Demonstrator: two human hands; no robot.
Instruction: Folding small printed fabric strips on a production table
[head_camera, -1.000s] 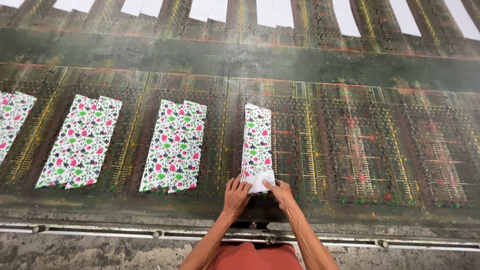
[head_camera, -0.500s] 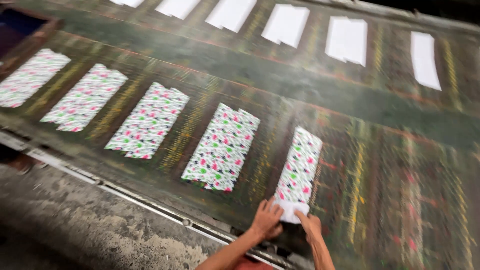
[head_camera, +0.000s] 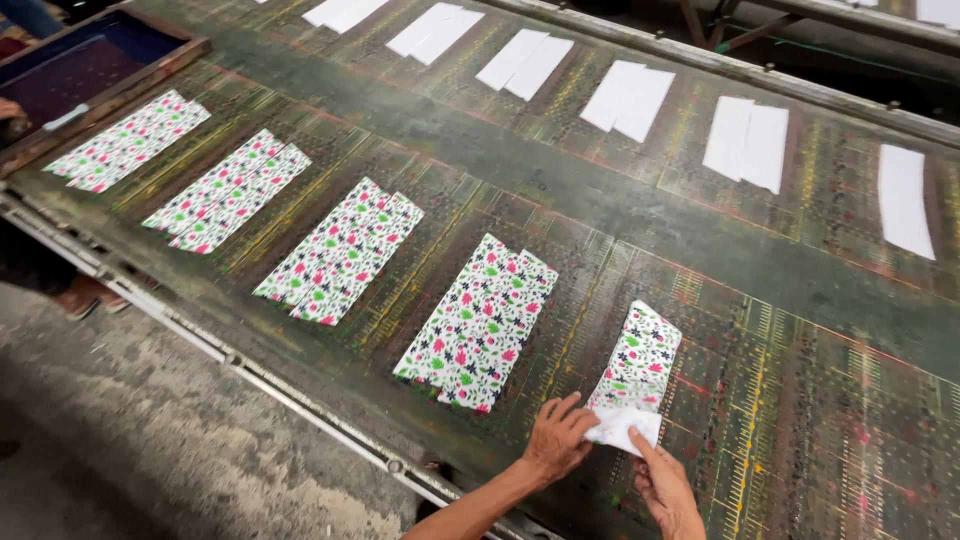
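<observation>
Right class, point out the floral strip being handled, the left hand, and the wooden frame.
floral strip (head_camera: 640, 360), head view, printed middle.
left hand (head_camera: 556, 446), head view, back of hand.
wooden frame (head_camera: 120, 88), head view, right rail.

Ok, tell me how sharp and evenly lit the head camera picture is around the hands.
Head view: the left hand, right hand and floral printed strip are fairly sharp under soft, even light with no strong shadows; mild sheen on the green table; the white pieces look bright; straight edges bow slightly.
</observation>
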